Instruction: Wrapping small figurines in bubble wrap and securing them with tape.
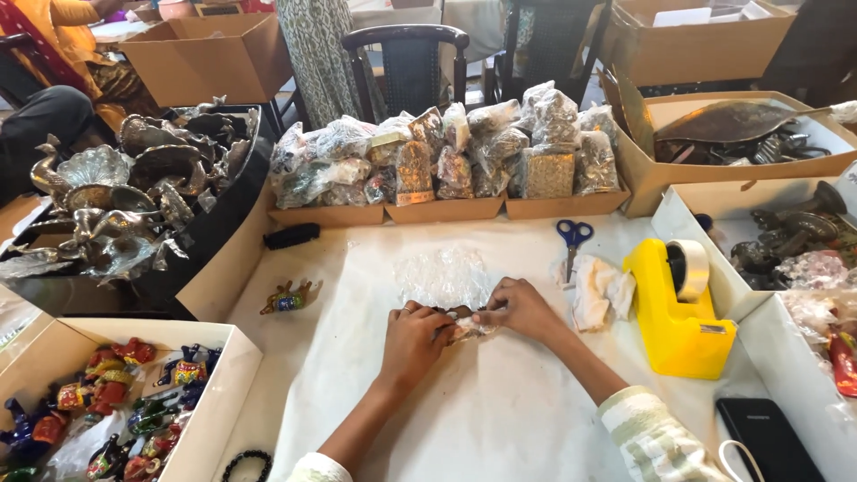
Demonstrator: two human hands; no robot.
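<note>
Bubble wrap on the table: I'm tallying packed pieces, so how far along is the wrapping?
Done: a row of wrapped bundles fills the trays behind. In hand: the left hand and right hand press the bubble wrap around a small item. Left: one painted figurine on the table and more in the white box.

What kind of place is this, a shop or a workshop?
Probably a packing table for handicrafts: both hands, left hand and right hand, wrap a small item in bubble wrap, beside a tape dispenser and bagged wares.
</note>
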